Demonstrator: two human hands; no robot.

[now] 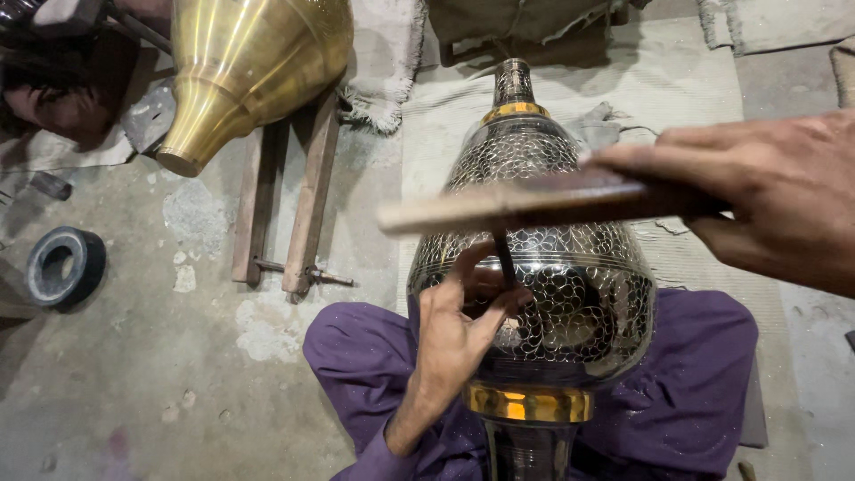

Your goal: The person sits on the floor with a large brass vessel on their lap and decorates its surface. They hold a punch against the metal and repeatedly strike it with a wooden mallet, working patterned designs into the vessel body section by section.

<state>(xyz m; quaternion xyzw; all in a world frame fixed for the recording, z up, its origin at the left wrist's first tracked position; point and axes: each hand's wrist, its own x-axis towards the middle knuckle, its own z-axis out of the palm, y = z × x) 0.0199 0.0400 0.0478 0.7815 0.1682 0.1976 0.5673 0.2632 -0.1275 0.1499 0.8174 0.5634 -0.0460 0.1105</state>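
Observation:
A large dark metal vase (pixel 570 303) with engraved scale pattern and brass bands lies across my purple-clothed lap (pixel 356 356), neck pointing away. My left hand (pixel 454 330) pinches a thin dark chisel (pixel 504 258) upright against the vase's belly. Raised just above the chisel's top, my right hand (pixel 766 191) grips a flat wooden mallet stick (pixel 534 200), held level and slightly blurred.
A big polished brass vessel (pixel 245 67) rests at the top left over two wooden bars (pixel 307 205). A black rubber ring (pixel 62 265) lies on the concrete floor at left. A pale woven mat (pixel 677 80) lies under the vase.

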